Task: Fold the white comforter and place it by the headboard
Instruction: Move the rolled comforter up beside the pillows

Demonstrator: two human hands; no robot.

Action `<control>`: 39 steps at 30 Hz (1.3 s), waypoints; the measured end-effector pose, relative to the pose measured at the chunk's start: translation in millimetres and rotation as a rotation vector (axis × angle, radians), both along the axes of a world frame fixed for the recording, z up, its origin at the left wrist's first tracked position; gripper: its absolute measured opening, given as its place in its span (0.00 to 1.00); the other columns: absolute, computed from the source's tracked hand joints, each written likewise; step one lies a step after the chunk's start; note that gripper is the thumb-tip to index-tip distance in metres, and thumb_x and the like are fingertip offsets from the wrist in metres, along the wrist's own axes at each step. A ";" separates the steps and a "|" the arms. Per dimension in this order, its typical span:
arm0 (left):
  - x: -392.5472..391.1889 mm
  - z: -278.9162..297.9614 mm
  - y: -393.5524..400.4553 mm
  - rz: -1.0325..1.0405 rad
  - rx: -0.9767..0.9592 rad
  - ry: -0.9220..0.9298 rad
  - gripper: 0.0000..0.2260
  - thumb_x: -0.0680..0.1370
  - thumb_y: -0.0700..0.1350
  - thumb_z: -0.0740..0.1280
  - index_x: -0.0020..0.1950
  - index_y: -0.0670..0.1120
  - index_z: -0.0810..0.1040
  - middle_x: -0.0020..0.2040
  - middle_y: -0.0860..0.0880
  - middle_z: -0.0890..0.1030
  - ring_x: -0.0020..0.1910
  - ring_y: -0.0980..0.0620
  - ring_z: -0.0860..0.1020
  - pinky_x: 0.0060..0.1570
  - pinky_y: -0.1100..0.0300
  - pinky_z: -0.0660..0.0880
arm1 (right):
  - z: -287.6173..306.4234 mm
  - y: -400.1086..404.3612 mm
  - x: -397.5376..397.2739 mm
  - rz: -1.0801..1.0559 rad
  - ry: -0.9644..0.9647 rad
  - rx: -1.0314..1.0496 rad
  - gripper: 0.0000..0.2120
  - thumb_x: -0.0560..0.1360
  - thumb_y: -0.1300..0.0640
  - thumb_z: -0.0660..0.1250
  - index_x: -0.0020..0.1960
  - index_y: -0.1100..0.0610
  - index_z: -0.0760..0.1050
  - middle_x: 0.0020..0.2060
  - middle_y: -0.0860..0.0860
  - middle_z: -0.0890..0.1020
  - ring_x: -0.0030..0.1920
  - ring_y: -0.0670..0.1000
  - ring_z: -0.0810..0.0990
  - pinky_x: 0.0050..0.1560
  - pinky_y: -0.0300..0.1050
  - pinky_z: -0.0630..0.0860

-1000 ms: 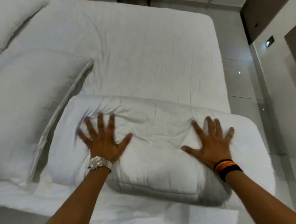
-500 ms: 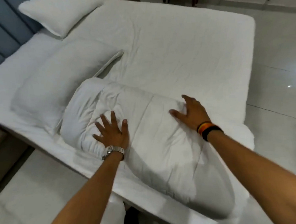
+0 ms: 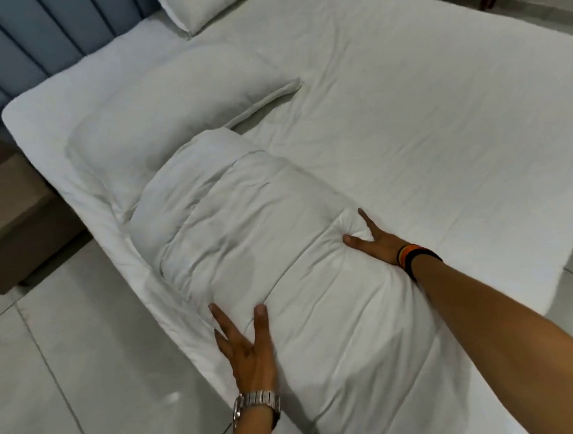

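Observation:
The white comforter [image 3: 244, 234] lies folded into a thick bundle along the near edge of the bed [image 3: 417, 107]. Its far end touches a large pillow [image 3: 171, 111]. My left hand [image 3: 248, 347], with a metal watch on the wrist, lies against the bundle's near side at the mattress edge, fingers spread. My right hand [image 3: 373, 241], with dark and orange wristbands, presses on the bundle's far side, fingers sunk into the fabric. The blue padded headboard [image 3: 40, 21] stands at the upper left, beyond the pillows.
A second pillow [image 3: 196, 3] leans by the headboard at the top. A brown bedside cabinet [image 3: 9, 222] stands left of the bed on the pale tiled floor [image 3: 88, 355]. White sheet covers the rest of the mattress.
My view has swung left toward the headboard. Both hands have slid from the top of the bundle to its sides, and the bundle now lies closer to the large pillow.

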State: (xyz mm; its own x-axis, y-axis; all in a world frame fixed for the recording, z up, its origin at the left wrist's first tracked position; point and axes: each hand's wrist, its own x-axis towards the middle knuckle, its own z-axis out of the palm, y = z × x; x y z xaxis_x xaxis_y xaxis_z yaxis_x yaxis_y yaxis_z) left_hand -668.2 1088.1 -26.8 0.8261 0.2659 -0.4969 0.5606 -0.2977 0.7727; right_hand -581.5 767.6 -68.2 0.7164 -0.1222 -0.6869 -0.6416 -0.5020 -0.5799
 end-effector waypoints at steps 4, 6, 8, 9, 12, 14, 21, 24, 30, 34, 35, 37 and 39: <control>-9.0 -9.9 5.8 0.011 -0.014 -0.022 0.44 0.68 0.78 0.61 0.76 0.76 0.37 0.84 0.54 0.49 0.82 0.52 0.53 0.78 0.50 0.53 | -6.1 3.4 1.4 -0.021 -0.055 0.052 0.53 0.63 0.18 0.64 0.79 0.30 0.40 0.80 0.48 0.62 0.78 0.53 0.63 0.79 0.52 0.59; -16.5 -11.3 9.4 0.029 -0.031 -0.013 0.47 0.63 0.83 0.60 0.74 0.78 0.37 0.84 0.53 0.53 0.81 0.48 0.58 0.78 0.45 0.57 | -4.2 7.3 -3.7 -0.064 -0.115 0.125 0.52 0.66 0.22 0.67 0.81 0.32 0.44 0.80 0.44 0.62 0.78 0.50 0.63 0.79 0.51 0.58; -18.7 -3.2 9.5 0.074 -0.041 -0.013 0.45 0.65 0.81 0.63 0.74 0.79 0.38 0.83 0.52 0.57 0.79 0.45 0.63 0.77 0.43 0.60 | 5.4 14.8 -10.0 -0.102 -0.179 0.191 0.52 0.65 0.22 0.70 0.81 0.33 0.48 0.79 0.40 0.63 0.78 0.47 0.64 0.79 0.51 0.58; -16.7 3.5 7.3 0.093 -0.048 -0.031 0.44 0.68 0.76 0.65 0.74 0.79 0.39 0.83 0.53 0.58 0.78 0.44 0.64 0.76 0.44 0.62 | 12.3 18.8 -12.3 -0.111 -0.209 0.217 0.52 0.65 0.23 0.70 0.81 0.34 0.49 0.78 0.39 0.63 0.77 0.45 0.64 0.79 0.50 0.59; -4.5 25.8 3.2 0.098 -0.109 -0.138 0.41 0.74 0.65 0.68 0.77 0.76 0.41 0.82 0.55 0.57 0.78 0.47 0.65 0.74 0.46 0.65 | 40.8 32.5 -15.4 -0.129 -0.294 0.236 0.52 0.65 0.22 0.69 0.81 0.34 0.50 0.78 0.37 0.61 0.76 0.42 0.62 0.77 0.44 0.56; 4.3 43.9 2.6 0.092 -0.173 -0.222 0.41 0.74 0.66 0.69 0.77 0.76 0.43 0.83 0.58 0.56 0.79 0.51 0.63 0.75 0.45 0.65 | 61.6 39.6 -19.2 -0.134 -0.365 0.205 0.54 0.61 0.18 0.66 0.81 0.33 0.50 0.78 0.36 0.58 0.77 0.41 0.59 0.76 0.41 0.54; 62.8 127.1 46.3 -0.054 -0.323 -0.377 0.39 0.75 0.68 0.67 0.77 0.76 0.44 0.70 0.71 0.65 0.68 0.65 0.68 0.71 0.54 0.67 | 152.7 75.7 -15.2 -0.219 -0.554 0.144 0.39 0.65 0.18 0.63 0.72 0.22 0.55 0.75 0.33 0.62 0.76 0.40 0.62 0.73 0.40 0.57; 120.9 163.0 77.2 -0.193 -0.365 -0.414 0.38 0.77 0.63 0.67 0.79 0.73 0.46 0.65 0.76 0.62 0.66 0.68 0.67 0.67 0.60 0.65 | 199.9 105.0 4.3 -0.290 -0.599 0.109 0.31 0.72 0.24 0.61 0.73 0.23 0.57 0.74 0.33 0.65 0.74 0.41 0.65 0.72 0.41 0.59; 272.4 226.4 148.7 -0.407 -0.356 -0.511 0.33 0.82 0.59 0.64 0.82 0.65 0.49 0.80 0.52 0.65 0.78 0.49 0.65 0.66 0.67 0.60 | 272.7 196.4 70.7 -0.376 -0.795 0.066 0.34 0.76 0.29 0.62 0.79 0.30 0.53 0.76 0.34 0.63 0.75 0.41 0.64 0.74 0.42 0.58; 364.9 263.3 198.7 -0.546 -0.334 -0.541 0.31 0.82 0.63 0.59 0.81 0.68 0.47 0.78 0.49 0.68 0.76 0.46 0.68 0.64 0.64 0.62 | 292.2 266.0 130.9 -0.470 -0.905 0.067 0.43 0.66 0.21 0.65 0.77 0.31 0.57 0.74 0.34 0.66 0.75 0.43 0.65 0.73 0.41 0.59; 389.2 271.0 210.4 -0.571 -0.328 -0.554 0.31 0.82 0.63 0.59 0.81 0.67 0.48 0.78 0.49 0.68 0.75 0.46 0.69 0.64 0.64 0.62 | 298.0 282.8 148.9 -0.492 -0.925 0.063 0.43 0.65 0.20 0.65 0.76 0.32 0.58 0.73 0.34 0.65 0.74 0.43 0.65 0.72 0.41 0.59; 436.2 284.6 230.7 -0.612 -0.319 -0.580 0.31 0.82 0.64 0.60 0.82 0.67 0.49 0.79 0.50 0.67 0.76 0.46 0.68 0.65 0.64 0.61 | 306.6 311.4 189.2 -0.512 -0.969 0.026 0.46 0.66 0.21 0.63 0.78 0.37 0.56 0.73 0.37 0.63 0.73 0.43 0.63 0.70 0.38 0.58; 479.7 294.5 247.7 -0.642 -0.325 -0.584 0.32 0.81 0.65 0.60 0.81 0.67 0.50 0.80 0.51 0.65 0.77 0.46 0.66 0.66 0.62 0.60 | 313.4 334.9 228.7 -0.528 -0.990 0.010 0.44 0.72 0.28 0.63 0.81 0.45 0.54 0.71 0.40 0.62 0.71 0.43 0.62 0.66 0.32 0.58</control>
